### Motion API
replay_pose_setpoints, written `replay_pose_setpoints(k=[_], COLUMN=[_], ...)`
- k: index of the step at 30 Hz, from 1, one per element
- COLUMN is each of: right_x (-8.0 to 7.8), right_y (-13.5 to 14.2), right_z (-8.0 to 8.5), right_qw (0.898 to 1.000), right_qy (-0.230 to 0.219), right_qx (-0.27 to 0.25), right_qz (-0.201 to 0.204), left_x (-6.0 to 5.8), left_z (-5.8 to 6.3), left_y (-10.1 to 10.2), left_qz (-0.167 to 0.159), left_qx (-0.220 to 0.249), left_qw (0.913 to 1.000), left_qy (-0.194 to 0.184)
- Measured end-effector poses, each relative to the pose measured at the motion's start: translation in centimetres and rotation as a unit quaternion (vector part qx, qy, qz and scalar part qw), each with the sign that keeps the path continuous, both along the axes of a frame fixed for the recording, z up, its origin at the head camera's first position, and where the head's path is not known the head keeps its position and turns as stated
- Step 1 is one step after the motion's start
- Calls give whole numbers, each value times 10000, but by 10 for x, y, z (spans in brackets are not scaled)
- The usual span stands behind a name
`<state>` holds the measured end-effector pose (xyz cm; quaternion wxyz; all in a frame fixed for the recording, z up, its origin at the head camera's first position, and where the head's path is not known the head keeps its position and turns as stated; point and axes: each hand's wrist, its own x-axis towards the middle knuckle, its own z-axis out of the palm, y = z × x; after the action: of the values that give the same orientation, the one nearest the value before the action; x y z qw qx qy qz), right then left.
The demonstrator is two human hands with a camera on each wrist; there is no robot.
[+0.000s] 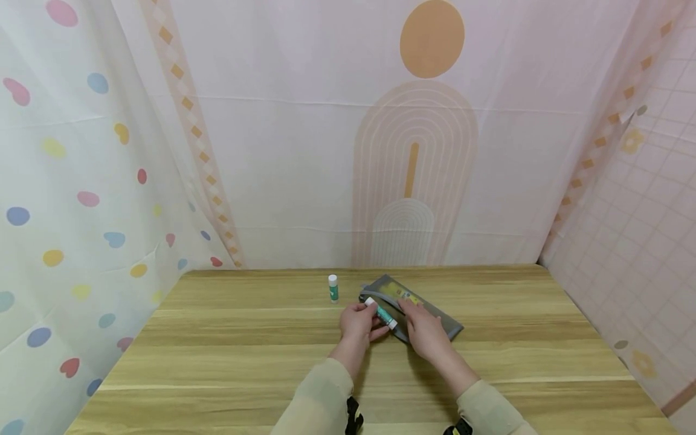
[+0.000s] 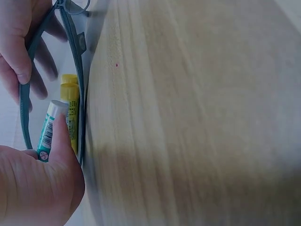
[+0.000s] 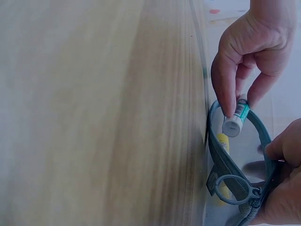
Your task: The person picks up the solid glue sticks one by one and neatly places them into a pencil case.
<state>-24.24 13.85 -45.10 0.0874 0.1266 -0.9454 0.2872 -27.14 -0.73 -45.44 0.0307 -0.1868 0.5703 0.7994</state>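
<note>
My left hand (image 1: 357, 323) pinches a green-and-white glue stick (image 1: 385, 315) between thumb and fingers. It holds the stick at the unzipped mouth of a grey mesh zip pouch (image 1: 452, 327). My right hand (image 1: 426, 333) grips one side of that mouth, some fingers inside the pouch, and the opening gapes. Yellow glue sticks (image 2: 70, 94) lie within the pouch, seen in the left wrist view past the green one. A zipper pull ring (image 3: 233, 189) hangs at the pouch's end in the right wrist view.
Another green glue stick (image 1: 333, 291) with a white cap stands upright on the wooden table (image 1: 234, 338), left of the pouch. Patterned curtains (image 1: 283, 181) hang behind the table and along both sides.
</note>
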Motion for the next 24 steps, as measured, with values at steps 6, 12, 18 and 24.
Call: replay_pose_setpoints(k=[6,12,18,24], right_x=[0,0,-1,-1], right_y=[0,1,0,0], right_z=[-1,-1,-1,-1], right_qw=[10000,10000,10000,10000], right_qy=[-33,2,-3,25], right_qx=[-18,4,-3,-3], right_qz=[-12,-18,-27,-23], left_x=[-2,-3,-3,-4], left_z=[2,2,3,2], left_y=[3,7,9,11], left_qz=[47,71,128,149], left_qx=[-40,-107,-150,-175], left_qw=[10000,9999,9998,9997], left_qy=[-61,-57,-75,-66])
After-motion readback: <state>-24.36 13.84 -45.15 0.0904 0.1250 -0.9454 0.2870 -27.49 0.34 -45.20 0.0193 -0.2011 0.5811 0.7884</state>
